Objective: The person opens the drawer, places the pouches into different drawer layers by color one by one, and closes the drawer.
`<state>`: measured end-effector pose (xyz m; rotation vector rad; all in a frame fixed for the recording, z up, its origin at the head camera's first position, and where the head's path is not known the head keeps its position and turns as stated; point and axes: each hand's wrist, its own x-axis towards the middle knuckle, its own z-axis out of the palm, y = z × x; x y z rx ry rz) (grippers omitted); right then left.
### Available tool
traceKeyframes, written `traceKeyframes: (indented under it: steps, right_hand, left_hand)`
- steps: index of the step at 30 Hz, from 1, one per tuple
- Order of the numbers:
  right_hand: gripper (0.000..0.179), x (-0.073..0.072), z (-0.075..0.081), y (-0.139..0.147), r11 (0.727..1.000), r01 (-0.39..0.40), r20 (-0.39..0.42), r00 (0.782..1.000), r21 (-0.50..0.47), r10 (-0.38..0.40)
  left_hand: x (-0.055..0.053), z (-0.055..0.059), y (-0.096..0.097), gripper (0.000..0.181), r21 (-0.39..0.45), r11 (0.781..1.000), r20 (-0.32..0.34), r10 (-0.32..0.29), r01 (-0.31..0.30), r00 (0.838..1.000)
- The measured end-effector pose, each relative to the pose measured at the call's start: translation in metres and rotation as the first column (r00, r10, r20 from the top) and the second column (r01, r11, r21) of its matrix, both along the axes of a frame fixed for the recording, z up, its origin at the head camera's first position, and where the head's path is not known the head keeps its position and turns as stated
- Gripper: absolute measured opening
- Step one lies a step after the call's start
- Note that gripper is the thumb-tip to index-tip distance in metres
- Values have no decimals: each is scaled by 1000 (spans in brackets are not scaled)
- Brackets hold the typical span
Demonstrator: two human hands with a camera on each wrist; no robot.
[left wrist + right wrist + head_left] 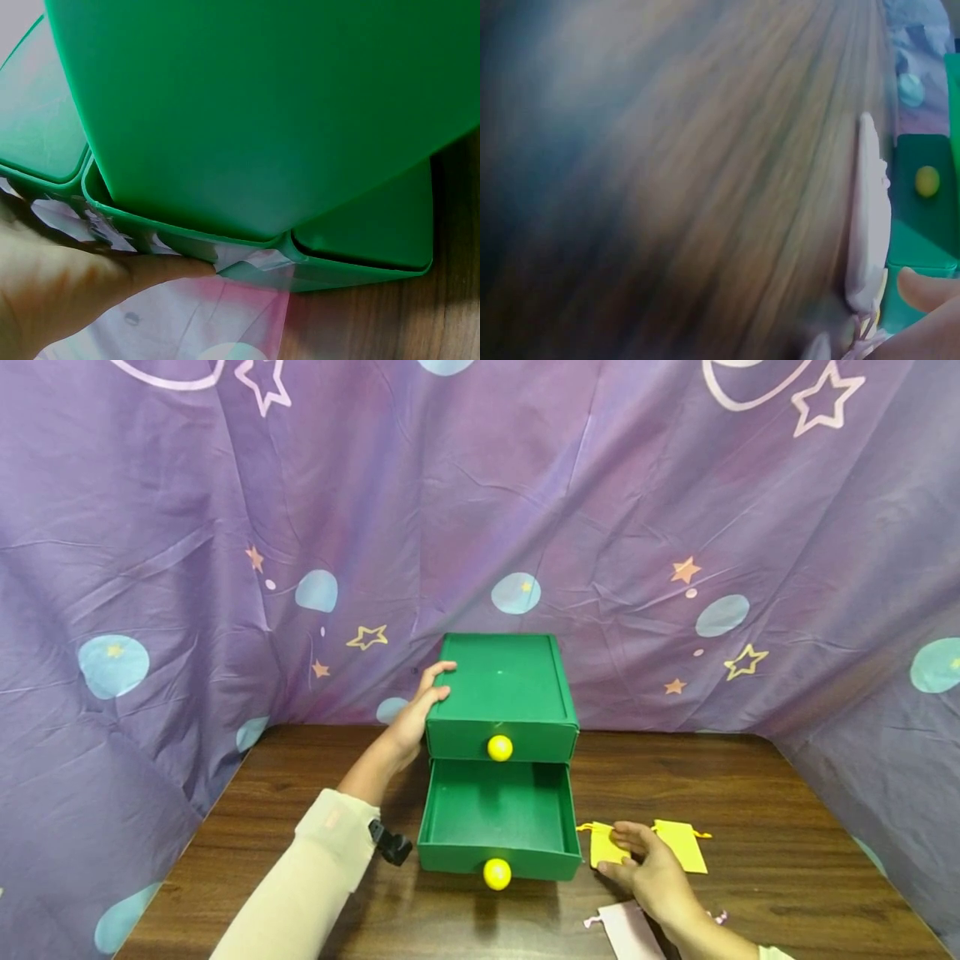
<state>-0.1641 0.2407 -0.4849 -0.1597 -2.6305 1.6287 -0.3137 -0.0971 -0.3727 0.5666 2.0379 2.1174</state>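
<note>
A green two-drawer box (pixel 498 681) stands at the table's middle, its lower drawer (pixel 498 868) pulled out with a bare floor showing. Round yellow knobs (pixel 499 747) mark both fronts. My left hand (pixel 411 718) presses against the box's left side, fingertips over the top edge; the left wrist view shows the thumb (pixel 165 271) lying straight along a green edge. To the drawer's right, my right hand (pixel 652 872) reaches over a yellow drawstring pouch (pixel 603 846), thumb and fingers spread at it. A second yellow pouch (pixel 681 846) lies just beyond that hand.
A pale pink pouch (pixel 632 932) lies near the table's front, partly under the right forearm. Another pink drawstring (pixel 720 917) shows beside that arm. A purple patterned curtain (pixel 420 527) hangs behind and around the brown wooden table (pixel 750 793).
</note>
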Motion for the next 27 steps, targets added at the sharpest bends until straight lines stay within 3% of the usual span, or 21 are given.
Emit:
traceKeyframes:
  steps: [17, 21, 27]
  right_hand:
    - [44, -5, -6, 5, 991, -15, -74, 997, 133, 25]
    - [34, -4, -6, 3, 992, -6, -68, 998, 129, 15]
    - [28, -3, -6, 3, 999, 6, -37, 999, 43, -5]
  left_hand:
    - [-1, -2, -1, 54, -2, 1000, -12, 4, -4, 1000]
    - [-2, -2, 0, 53, -1, 1000, -11, 7, -7, 1000]
    - [-1, -1, 0, 54, -8, 1000, -6, 7, -7, 1000]
